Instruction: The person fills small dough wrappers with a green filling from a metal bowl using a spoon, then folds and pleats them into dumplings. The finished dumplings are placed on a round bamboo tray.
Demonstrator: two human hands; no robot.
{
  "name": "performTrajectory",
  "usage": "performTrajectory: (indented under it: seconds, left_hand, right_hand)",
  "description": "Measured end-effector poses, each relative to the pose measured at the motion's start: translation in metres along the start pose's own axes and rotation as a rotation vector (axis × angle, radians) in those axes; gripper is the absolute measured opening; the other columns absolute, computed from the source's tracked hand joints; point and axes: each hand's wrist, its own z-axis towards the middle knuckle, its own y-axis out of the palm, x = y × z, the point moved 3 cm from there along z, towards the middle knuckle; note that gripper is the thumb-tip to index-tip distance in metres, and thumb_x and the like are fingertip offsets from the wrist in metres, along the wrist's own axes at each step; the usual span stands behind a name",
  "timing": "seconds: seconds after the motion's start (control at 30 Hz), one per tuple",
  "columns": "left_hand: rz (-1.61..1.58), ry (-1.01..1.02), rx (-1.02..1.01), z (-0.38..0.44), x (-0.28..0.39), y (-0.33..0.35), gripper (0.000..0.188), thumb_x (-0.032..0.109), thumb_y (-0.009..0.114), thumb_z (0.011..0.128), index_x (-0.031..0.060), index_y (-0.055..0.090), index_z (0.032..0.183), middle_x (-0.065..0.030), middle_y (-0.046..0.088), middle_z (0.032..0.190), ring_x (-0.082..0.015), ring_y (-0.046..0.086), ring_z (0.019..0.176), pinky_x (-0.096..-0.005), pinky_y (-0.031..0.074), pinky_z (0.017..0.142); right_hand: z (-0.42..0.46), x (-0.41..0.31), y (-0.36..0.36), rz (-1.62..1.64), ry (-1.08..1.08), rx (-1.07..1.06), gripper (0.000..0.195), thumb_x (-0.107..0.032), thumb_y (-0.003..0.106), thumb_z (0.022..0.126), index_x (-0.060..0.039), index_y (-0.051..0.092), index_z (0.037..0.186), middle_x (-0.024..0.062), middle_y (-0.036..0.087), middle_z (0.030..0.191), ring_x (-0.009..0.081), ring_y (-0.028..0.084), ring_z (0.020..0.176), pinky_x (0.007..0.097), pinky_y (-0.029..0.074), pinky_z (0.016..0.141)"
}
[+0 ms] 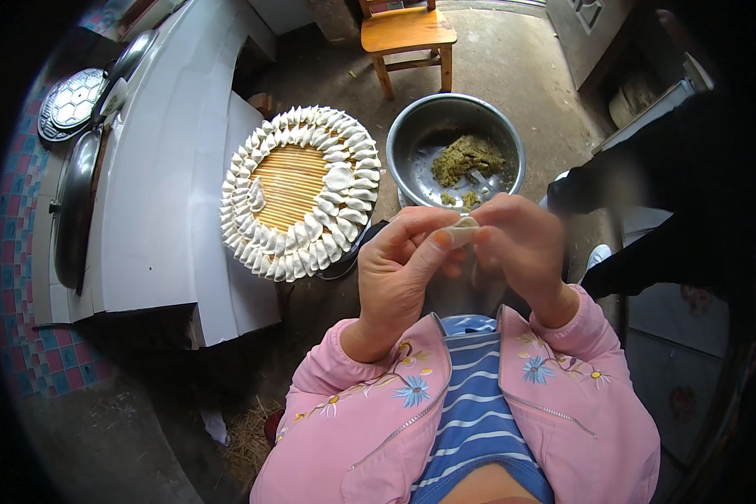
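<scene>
Between my left hand [403, 258] and my right hand [526, 246], a folded dough dumpling [463, 232] is pinched by the fingertips of both. Just beyond them is a metal basin [395, 151] holding a greenish minced filling [466, 157] and a metal utensil, partly seen. To the left, a round tray of thin slats [290, 183] carries rings of white dumplings [299, 236] around its rim. A round dough wrapper [338, 178] lies on dumplings at the tray's right side, and what seem to be wrappers or dumplings overlap at its left.
A white-tiled counter [157, 164] with a large metal lid [79, 208] runs along the left. A wooden chair [409, 31] stands beyond the basin. At the right, another person's dark-clothed legs [642, 164] are close to my right arm. Straw [249, 441] lies on the floor at lower left.
</scene>
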Motion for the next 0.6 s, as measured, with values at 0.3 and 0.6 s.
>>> performTrajectory:
  seconds: [0.3,0.6]
  left_hand:
    - [0.077,0.031,-0.06,0.002,-0.003,-0.001,0.028,0.016,0.064,0.099,-0.0049,0.063,0.118,-0.0108,0.068,0.103,-0.0129,0.066,0.081,-0.0232,0.055,0.067]
    - [0.092,0.015,-0.06,0.0,-0.001,0.002,0.031,0.007,0.063,0.097,-0.0053,0.056,0.125,-0.0146,0.067,0.109,-0.0144,0.067,0.083,-0.0248,0.056,0.069]
  right_hand:
    - [0.001,-0.01,-0.001,-0.206,-0.119,-0.02,0.01,-0.002,0.063,0.096,0.0046,0.066,0.104,0.0071,0.064,0.09,0.0072,0.058,0.069,0.0189,0.045,0.059]
    - [0.01,-0.023,0.0,-0.56,-0.393,-0.086,0.01,-0.001,0.069,0.09,0.0008,0.067,0.099,0.0094,0.063,0.083,0.0144,0.059,0.067,0.0257,0.043,0.057]
